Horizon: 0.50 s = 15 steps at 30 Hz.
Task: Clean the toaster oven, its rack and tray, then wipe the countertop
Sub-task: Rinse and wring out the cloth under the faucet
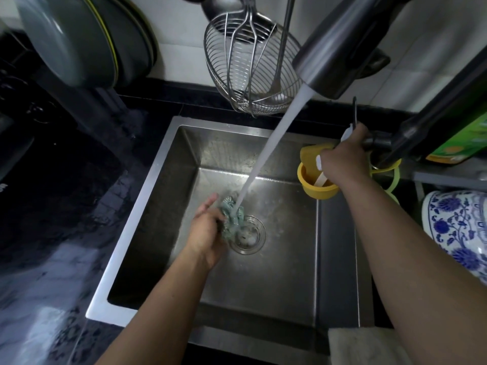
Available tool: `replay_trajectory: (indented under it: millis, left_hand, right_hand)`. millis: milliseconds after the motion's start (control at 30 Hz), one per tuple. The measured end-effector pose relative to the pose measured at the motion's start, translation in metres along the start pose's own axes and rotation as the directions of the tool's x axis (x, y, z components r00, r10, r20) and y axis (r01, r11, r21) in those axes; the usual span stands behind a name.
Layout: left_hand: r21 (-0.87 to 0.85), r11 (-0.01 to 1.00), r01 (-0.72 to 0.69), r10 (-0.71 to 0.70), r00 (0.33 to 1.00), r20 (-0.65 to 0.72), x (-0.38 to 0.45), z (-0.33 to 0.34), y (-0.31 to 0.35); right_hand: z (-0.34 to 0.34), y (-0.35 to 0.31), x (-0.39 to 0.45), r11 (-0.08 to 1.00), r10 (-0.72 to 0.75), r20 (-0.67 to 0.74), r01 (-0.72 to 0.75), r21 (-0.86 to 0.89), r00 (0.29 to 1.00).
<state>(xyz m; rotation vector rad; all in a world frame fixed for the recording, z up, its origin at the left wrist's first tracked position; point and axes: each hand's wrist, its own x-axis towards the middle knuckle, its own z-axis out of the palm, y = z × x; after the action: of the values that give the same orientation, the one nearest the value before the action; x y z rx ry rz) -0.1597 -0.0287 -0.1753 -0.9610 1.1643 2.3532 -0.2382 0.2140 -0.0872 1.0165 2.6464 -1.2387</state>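
My left hand point(208, 227) holds a crumpled green cloth point(233, 216) low in the steel sink point(147, 185), right beside the round drain point(249, 237). A white stream of water point(274, 143) pours from the dark faucet spout point(340, 46) onto the cloth. My right hand point(345, 156) grips the faucet handle point(379, 142) at the sink's far right rim. The toaster oven, its rack and tray are out of view.
A yellow cup point(316, 189) hangs inside the sink below my right hand. A wire skimmer point(250, 67) hangs above the sink's back edge. Pans point(87, 38) stand at far left over the wet black countertop point(52, 206). A blue-and-white jar point(458, 227) and green bottle point(463, 138) sit at right.
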Motion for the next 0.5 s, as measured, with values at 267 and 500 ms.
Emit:
replay_trajectory:
  millis: [267, 500]
  left_hand:
    - [0.329, 0.936, 0.126, -0.031, 0.960, -0.280, 0.016, -0.028, -0.008]
    - [0.002, 0.990, 0.142, -0.140, 0.984, -0.109, 0.011, -0.019, 0.004]
  right_hand:
    - [0.002, 0.000, 0.000, 1.000, 0.019, -0.012, -0.019, -0.005, 1.000]
    - [0.003, 0.000, 0.001, 1.000, 0.009, -0.031, -0.009, -0.007, 0.999]
